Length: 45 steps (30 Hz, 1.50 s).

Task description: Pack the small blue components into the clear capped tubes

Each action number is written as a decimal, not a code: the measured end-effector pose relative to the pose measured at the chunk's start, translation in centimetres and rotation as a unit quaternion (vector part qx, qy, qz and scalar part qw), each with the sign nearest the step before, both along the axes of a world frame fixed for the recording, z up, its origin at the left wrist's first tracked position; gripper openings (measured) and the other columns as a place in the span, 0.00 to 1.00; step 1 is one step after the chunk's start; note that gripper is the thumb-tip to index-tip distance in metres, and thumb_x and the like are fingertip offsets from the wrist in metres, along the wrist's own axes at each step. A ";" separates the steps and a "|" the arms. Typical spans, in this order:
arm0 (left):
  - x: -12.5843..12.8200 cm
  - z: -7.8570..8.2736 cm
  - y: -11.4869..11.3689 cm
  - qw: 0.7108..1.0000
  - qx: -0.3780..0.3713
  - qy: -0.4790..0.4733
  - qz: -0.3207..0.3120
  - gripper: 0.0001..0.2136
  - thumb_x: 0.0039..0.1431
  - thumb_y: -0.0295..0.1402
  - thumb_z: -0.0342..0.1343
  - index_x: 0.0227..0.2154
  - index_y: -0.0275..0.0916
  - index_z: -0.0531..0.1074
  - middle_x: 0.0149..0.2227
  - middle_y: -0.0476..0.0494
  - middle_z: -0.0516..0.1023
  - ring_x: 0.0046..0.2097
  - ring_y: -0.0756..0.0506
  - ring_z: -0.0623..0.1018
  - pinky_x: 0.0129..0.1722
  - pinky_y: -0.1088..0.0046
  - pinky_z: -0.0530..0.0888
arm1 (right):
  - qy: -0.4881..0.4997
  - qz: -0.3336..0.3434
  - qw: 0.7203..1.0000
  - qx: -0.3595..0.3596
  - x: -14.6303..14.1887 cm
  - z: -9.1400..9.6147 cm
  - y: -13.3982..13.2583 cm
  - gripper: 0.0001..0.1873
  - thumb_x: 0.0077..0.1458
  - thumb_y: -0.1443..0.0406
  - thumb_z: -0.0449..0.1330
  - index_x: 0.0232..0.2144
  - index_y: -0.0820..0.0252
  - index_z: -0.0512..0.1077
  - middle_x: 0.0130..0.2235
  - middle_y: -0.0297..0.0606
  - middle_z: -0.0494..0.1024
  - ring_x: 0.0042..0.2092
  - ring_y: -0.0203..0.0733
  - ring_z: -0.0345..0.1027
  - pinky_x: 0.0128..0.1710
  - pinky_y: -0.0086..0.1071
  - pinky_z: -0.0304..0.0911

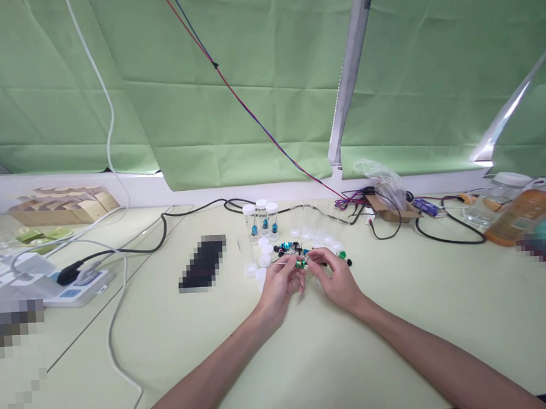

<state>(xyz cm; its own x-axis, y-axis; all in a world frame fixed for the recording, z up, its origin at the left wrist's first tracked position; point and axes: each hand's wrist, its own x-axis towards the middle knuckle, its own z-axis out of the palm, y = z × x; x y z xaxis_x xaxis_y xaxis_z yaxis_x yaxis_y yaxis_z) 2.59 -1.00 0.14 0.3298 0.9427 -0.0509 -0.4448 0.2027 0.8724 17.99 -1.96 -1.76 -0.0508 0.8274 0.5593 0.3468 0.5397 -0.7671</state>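
My left hand (278, 285) is closed on a small shiny green metallic cylinder (300, 264), with a thin pale rod pointing out to its left. My right hand (337, 279) pinches at the cylinder's right end, where a tiny silvery bit shows between the fingertips; its kind is too small to make out. Just behind the hands lies a loose group of small blue and black parts (287, 248). Beyond my right fingers are a few green and black pieces (342, 255). White round caps (265, 254) sit close behind my left hand.
Clear tubes with white caps (272, 221), blue parts inside, stand at the back; several more clear tubes (307, 221) are beside them. A blurred dark rectangle (203, 263) lies left. Cables (164, 231), a power strip (71, 291), a cardboard box (394, 209) and bottles (523, 216) surround the area.
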 end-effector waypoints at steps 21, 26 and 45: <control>0.2 -0.2 -0.1 1.000 -0.004 -0.002 -0.004 0.14 0.52 0.41 0.63 0.33 0.34 0.73 0.25 0.46 0.73 0.22 0.52 0.70 0.18 0.78 0.65 | -0.003 0.026 1.000 -0.017 0.1 -0.3 0.1 0.10 0.64 0.61 0.53 0.44 0.58 0.68 0.32 0.36 0.76 0.35 0.41 0.71 0.40 0.35 0.66; 0.3 -0.2 -0.1 1.000 0.000 -0.004 -0.008 0.14 0.52 0.41 0.63 0.33 0.34 0.73 0.24 0.45 0.73 0.22 0.52 0.70 0.18 0.78 0.64 | 0.003 0.019 0.999 -0.034 0.0 -0.3 0.0 0.10 0.64 0.60 0.52 0.42 0.57 0.69 0.30 0.35 0.76 0.32 0.40 0.71 0.37 0.34 0.66; 0.1 -0.3 0.0 1.000 -0.001 -0.018 0.003 0.13 0.53 0.40 0.62 0.33 0.34 0.73 0.25 0.46 0.72 0.22 0.52 0.69 0.18 0.78 0.65 | 0.001 0.036 0.999 0.001 0.0 -0.2 0.0 0.11 0.62 0.62 0.56 0.46 0.57 0.68 0.41 0.41 0.76 0.43 0.43 0.71 0.45 0.39 0.68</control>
<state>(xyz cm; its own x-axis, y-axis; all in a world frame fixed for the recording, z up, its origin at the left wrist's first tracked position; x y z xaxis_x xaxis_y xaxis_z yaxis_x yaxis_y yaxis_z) 2.73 -0.97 -0.21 0.3250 0.9448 -0.0403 -0.4776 0.2008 0.8553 17.98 -2.00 -1.95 -0.1093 0.8209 0.5606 0.3060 0.5644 -0.7667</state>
